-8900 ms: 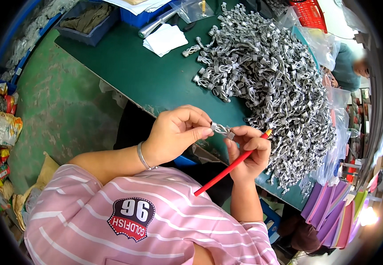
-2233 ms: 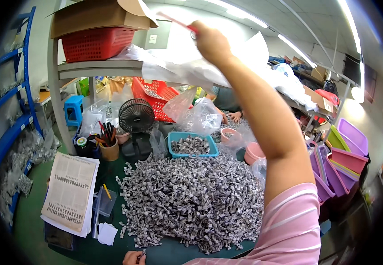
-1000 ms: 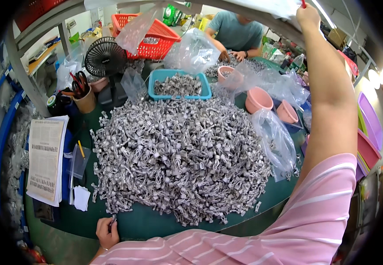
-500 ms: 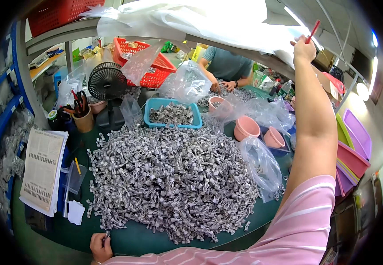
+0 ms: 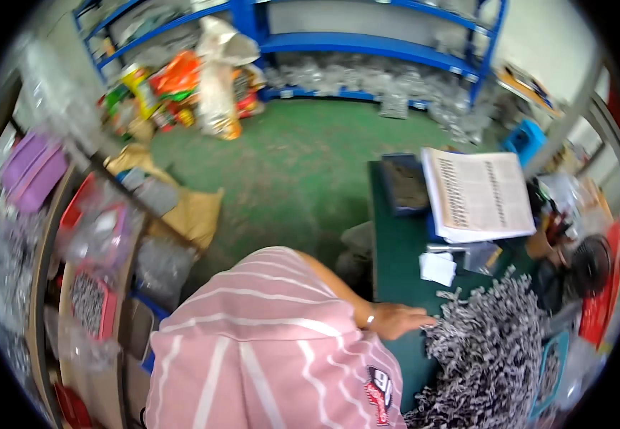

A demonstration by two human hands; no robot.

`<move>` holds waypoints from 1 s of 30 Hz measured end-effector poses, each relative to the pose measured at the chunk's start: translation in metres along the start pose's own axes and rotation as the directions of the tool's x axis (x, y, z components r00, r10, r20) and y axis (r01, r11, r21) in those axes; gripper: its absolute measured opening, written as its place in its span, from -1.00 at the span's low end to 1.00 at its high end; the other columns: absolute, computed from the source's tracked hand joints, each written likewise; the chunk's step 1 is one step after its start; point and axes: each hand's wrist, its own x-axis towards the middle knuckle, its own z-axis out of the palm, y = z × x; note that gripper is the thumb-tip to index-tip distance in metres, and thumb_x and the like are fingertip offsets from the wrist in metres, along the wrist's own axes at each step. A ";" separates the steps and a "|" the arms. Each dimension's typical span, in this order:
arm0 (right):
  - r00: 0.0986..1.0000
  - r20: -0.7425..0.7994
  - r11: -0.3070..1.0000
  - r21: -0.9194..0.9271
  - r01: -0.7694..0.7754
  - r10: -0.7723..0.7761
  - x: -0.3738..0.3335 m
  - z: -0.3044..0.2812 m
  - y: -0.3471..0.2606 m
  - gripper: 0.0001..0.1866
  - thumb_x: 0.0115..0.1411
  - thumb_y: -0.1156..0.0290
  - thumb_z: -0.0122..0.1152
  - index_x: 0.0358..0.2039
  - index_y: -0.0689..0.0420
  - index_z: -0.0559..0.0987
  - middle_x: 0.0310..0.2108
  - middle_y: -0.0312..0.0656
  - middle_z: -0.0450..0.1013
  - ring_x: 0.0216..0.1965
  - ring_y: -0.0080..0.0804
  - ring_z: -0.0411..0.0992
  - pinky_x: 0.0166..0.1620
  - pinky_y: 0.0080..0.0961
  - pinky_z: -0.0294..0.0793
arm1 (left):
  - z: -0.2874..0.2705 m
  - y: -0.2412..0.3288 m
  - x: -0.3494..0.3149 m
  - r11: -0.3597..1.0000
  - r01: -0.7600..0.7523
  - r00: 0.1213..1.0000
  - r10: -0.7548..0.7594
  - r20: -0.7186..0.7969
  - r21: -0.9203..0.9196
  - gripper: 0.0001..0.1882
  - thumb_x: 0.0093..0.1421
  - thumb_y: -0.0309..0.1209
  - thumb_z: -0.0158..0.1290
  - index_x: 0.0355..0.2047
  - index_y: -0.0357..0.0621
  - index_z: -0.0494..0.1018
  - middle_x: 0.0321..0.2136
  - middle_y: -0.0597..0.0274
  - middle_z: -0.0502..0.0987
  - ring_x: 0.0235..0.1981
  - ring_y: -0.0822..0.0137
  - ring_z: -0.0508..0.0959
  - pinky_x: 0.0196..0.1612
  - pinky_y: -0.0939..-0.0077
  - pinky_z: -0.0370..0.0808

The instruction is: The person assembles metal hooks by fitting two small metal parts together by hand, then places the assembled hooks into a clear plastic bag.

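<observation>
My left hand, with a band at its wrist, lies at the edge of the green table. Its fingers point right, held together, and their tips meet the rim of a large heap of small grey looped parts. Blur hides what the fingertips pinch, if anything. My pink striped sleeve and shirt fill the lower middle. My right hand is out of view. Beyond my left hand lie white paper slips and a printed sheaf of papers.
A dark box sits at the table's corner. Right of the heap are a blue tray and a black fan. Blue shelving holds plastic bags at the back. On the left, a rack carries a red tray and a purple bin.
The view has swung far to the left, so the heap now lies at the lower right. My raised right arm, its hand holding a red stick-like thing, has left the picture.
</observation>
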 end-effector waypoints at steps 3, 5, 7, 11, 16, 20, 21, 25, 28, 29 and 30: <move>0.991 0.091 0.978 0.193 0.074 -0.093 0.001 0.035 -0.047 -0.74 -0.01 0.32 0.07 -0.39 0.25 0.53 -0.29 0.06 0.44 -0.28 -0.14 0.45 -0.15 -0.34 0.41 | -0.012 0.012 -0.011 0.996 0.070 0.998 -0.071 0.000 -0.058 -0.44 0.02 -0.62 -0.23 0.11 -0.21 0.08 -0.28 0.03 0.26 -0.27 0.03 0.37 -0.23 0.31 0.34; 0.983 0.120 0.959 0.265 0.102 -0.138 0.001 0.046 -0.062 -0.75 -0.02 0.35 0.08 -0.39 0.26 0.53 -0.28 0.08 0.43 -0.26 -0.12 0.44 -0.14 -0.34 0.41 | -0.002 0.004 -0.011 1.000 0.003 0.998 -0.005 -0.066 -0.024 -0.47 0.01 -0.63 -0.22 0.06 -0.21 0.11 -0.28 0.03 0.26 -0.26 0.02 0.36 -0.22 0.31 0.34; 0.976 0.144 0.949 0.294 0.112 -0.160 0.001 0.049 -0.065 -0.75 -0.04 0.37 0.09 -0.39 0.27 0.53 -0.26 0.09 0.43 -0.23 -0.11 0.43 -0.13 -0.33 0.41 | -0.002 0.007 -0.009 0.997 -0.082 0.991 0.082 -0.107 0.000 -0.51 -0.01 -0.63 -0.22 0.01 -0.22 0.14 -0.28 0.03 0.25 -0.26 0.02 0.36 -0.22 0.31 0.33; 0.968 0.181 0.950 0.291 0.115 -0.172 0.001 0.048 -0.067 -0.76 -0.07 0.42 0.10 -0.39 0.29 0.52 -0.22 0.12 0.41 -0.19 -0.08 0.42 -0.11 -0.33 0.40 | 0.004 0.006 -0.004 0.985 -0.009 0.980 -0.026 -0.199 -0.170 -0.65 -0.03 -0.60 -0.14 -0.16 -0.21 0.19 -0.30 0.03 0.25 -0.27 0.05 0.35 -0.22 0.33 0.32; 0.977 0.191 0.981 0.186 0.062 -0.098 0.003 0.003 -0.071 -0.77 -0.10 0.48 0.12 -0.39 0.32 0.52 -0.18 0.16 0.39 -0.13 -0.04 0.40 -0.08 -0.33 0.40 | -0.004 0.009 0.014 0.904 0.066 0.913 -0.225 -0.340 -0.422 -0.76 0.02 -0.28 0.12 -0.51 -0.20 0.37 -0.70 0.19 0.36 -0.66 0.34 0.41 -0.61 0.50 0.29; 0.982 0.160 0.941 0.336 0.044 -0.103 -0.008 0.009 -0.096 -0.77 -0.13 0.53 0.14 -0.39 0.34 0.52 -0.14 0.19 0.37 -0.09 -0.01 0.38 -0.06 -0.32 0.39 | -0.025 0.038 0.031 -0.142 0.429 0.852 -0.264 0.451 -0.892 -0.64 0.20 -0.11 -0.11 -0.29 -0.19 0.38 -0.52 0.20 0.46 -0.41 0.32 0.50 -0.31 0.47 0.43; 0.982 0.159 0.929 0.370 0.032 -0.097 -0.014 0.014 -0.111 -0.76 -0.14 0.54 0.14 -0.39 0.34 0.52 -0.13 0.20 0.37 -0.08 0.00 0.37 -0.05 -0.32 0.39 | -0.023 0.049 0.036 -0.344 0.405 0.861 -0.170 0.480 -0.847 -0.64 0.20 -0.12 -0.11 -0.24 -0.19 0.37 -0.41 0.17 0.47 -0.28 0.29 0.50 -0.18 0.43 0.44; 0.978 0.050 0.845 0.497 -0.199 0.202 -0.055 0.042 -0.165 -0.84 -0.10 0.52 0.15 -0.47 0.34 0.50 -0.18 0.21 0.40 -0.10 -0.02 0.40 -0.03 -0.33 0.38 | -0.016 0.052 0.035 0.408 0.179 0.982 -0.017 0.188 -0.895 -0.59 0.15 -0.33 -0.05 0.02 -0.10 0.26 -0.11 0.28 0.42 -0.02 0.44 0.37 0.00 0.36 0.32; 0.975 0.126 0.893 0.393 -0.217 0.181 -0.076 0.034 -0.173 -0.81 0.10 0.46 0.05 -0.35 0.34 0.46 -0.07 0.29 0.29 0.00 0.08 0.30 0.05 -0.17 0.28 | -0.004 0.027 0.039 0.010 0.303 0.949 -0.098 0.300 -0.953 -0.60 0.15 -0.40 -0.06 0.02 -0.14 0.24 -0.13 0.24 0.41 -0.07 0.41 0.40 -0.01 0.32 0.34; 0.967 0.157 0.910 0.336 -0.244 0.202 -0.082 0.029 -0.166 -0.80 0.12 0.45 0.03 -0.32 0.35 0.45 -0.04 0.30 0.26 0.04 0.08 0.25 0.08 -0.15 0.23 | -0.016 0.026 0.036 -0.262 0.297 0.935 -0.118 0.335 -0.919 -0.62 0.16 -0.42 -0.07 0.01 -0.17 0.25 -0.13 0.21 0.41 -0.08 0.37 0.41 -0.01 0.30 0.34; 0.934 0.099 0.850 0.391 -0.353 0.342 -0.087 0.030 -0.163 -0.79 0.13 0.45 0.02 -0.29 0.35 0.45 -0.02 0.29 0.25 0.05 0.07 0.24 0.09 -0.14 0.21 | -0.029 0.031 0.039 -0.514 0.267 0.917 -0.126 0.379 -0.815 -0.64 0.17 -0.43 -0.09 -0.01 -0.19 0.26 -0.13 0.19 0.41 -0.10 0.33 0.42 -0.01 0.28 0.34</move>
